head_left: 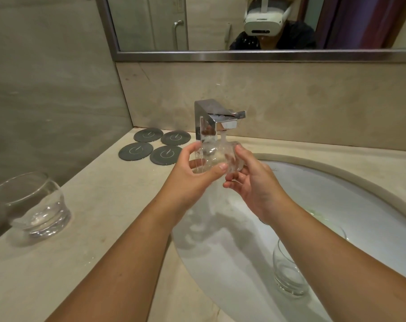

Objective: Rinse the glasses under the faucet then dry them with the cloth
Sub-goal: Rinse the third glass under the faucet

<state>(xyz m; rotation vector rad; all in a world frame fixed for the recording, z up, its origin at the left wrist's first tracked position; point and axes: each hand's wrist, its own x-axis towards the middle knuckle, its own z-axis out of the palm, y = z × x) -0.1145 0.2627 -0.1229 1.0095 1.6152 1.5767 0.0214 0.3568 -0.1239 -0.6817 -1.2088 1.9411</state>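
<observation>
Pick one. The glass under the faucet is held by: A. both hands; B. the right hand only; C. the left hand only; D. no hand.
A: the left hand and right hand both grip the glass under the faucet and its running water.

Both bare forearms reach up from the bottom edge, the left forearm point(132, 240) from the lower left and the right forearm point(325, 240) from the lower right, and they converge at the middle. The left hand point(195, 170) grips a clear glass point(214, 156), its fingers curled round the far side and its thumb across the near side. The right hand point(253, 182) holds the glass's right side, thumb raised against it and fingers curled beneath. The two hands nearly touch.
</observation>
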